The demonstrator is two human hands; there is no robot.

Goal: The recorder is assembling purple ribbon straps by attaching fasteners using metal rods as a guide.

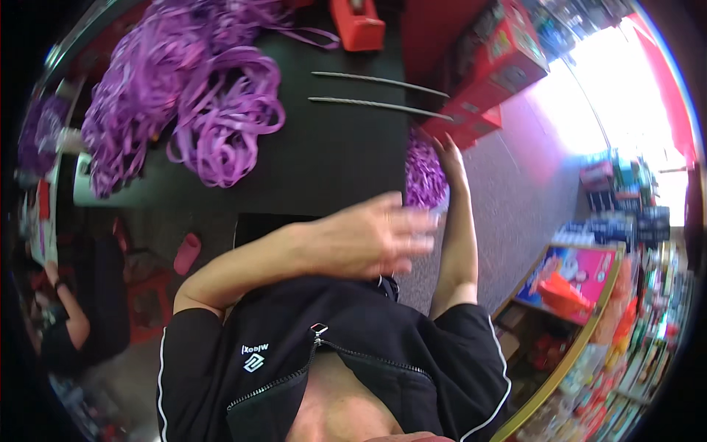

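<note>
two poses: left hand (387,236) crosswise, grip loose; right hand (449,156) outstretched by purple ribbons (425,177), grip unclear

Ribbons (228,110) left, rods (361,103) right on table (324,162); strands (425,175) beside it.

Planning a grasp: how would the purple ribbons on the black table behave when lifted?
The purple ribbons would probably droop, being thin, curling strips; likely light, given the open loops; perhaps prone to snag, since strands overlap.

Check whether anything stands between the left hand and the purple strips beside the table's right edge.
Nothing visible does: the blurred left hand appears just below the purple strips in the picture; the right hand is beside them.
</note>
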